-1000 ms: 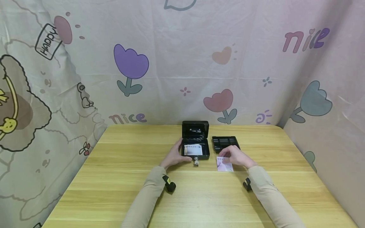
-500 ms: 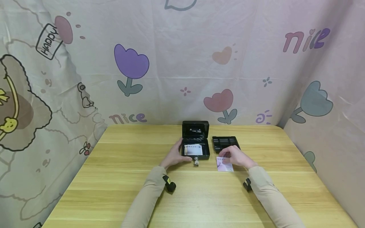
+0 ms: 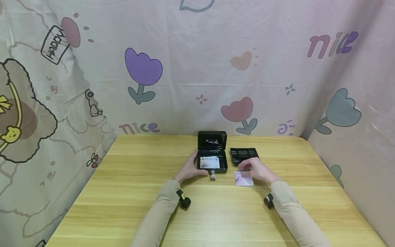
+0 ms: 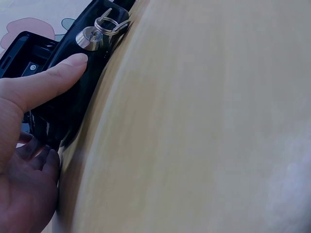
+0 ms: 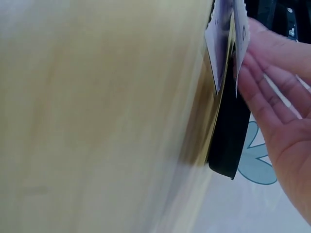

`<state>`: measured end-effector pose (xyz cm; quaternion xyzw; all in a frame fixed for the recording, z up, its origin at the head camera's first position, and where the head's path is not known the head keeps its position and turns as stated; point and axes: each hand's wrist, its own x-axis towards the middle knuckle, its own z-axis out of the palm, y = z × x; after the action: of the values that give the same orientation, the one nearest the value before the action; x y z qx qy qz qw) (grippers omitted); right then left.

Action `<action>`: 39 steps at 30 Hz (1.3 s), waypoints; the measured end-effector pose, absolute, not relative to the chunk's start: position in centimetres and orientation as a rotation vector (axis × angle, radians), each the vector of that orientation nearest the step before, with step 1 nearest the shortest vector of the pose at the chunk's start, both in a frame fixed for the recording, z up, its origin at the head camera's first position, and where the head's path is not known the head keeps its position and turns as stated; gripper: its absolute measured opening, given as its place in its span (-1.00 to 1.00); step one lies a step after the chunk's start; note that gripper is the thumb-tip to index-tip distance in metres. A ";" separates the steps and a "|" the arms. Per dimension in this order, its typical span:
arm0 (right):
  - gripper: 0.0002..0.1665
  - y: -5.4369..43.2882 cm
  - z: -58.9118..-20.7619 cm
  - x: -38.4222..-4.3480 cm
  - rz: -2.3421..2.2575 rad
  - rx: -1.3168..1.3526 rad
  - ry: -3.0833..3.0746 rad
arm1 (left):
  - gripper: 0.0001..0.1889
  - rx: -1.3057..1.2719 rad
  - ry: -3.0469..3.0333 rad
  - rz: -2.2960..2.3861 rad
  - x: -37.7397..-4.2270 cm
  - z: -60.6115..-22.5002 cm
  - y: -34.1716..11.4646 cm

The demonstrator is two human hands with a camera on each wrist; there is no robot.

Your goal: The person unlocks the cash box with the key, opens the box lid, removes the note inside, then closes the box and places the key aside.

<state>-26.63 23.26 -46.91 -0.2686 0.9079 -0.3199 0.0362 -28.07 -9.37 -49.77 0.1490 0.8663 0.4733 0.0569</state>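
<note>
A black cash box (image 3: 224, 169) stands with its lid up and pale printed cards (image 3: 210, 162) inside. My left hand (image 3: 187, 169) grips its left front corner, thumb on the front wall and fingers along the side. Near the thumb, a round lock (image 4: 89, 39) carries a key on a ring. To the box's right, my right hand (image 3: 257, 169) pinches a pale purple paper card (image 5: 240, 41) with scalloped edges. Below it another such card (image 3: 243, 180) lies on the table; in the right wrist view the two stand slightly apart.
A black compartment tray (image 3: 236, 157) lies behind my right hand, partly covered by it. The wooden table (image 3: 139, 206) runs back to a patterned cloth (image 3: 185, 61) hung behind it and along both sides.
My right fingers have drawn back slightly from the card on the table, and a little more of a purple edge shows under them. My left hand and the box stay put.
</note>
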 end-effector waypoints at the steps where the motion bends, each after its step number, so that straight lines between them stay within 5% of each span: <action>1: -0.73 23.3 -46.9 -26.6 -1.005 -0.833 2.780 | 0.26 0.450 2.627 1.437 -28.1 -49.8 -9.4; 17: -0.53 23.3 -44.3 -26.9 -1.481 -0.802 2.479 | 0.27 0.457 2.620 1.440 -28.0 -49.7 -9.3; 39: -0.55 17.9 -42.0 -29.4 -1.245 -0.916 2.462 | 0.27 0.429 2.592 1.471 -28.1 -49.9 -9.4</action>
<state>-29.38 17.95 -41.97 -0.3130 0.8411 -0.4254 0.1168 -28.07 -9.37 -49.93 0.1421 0.8590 0.4875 0.0651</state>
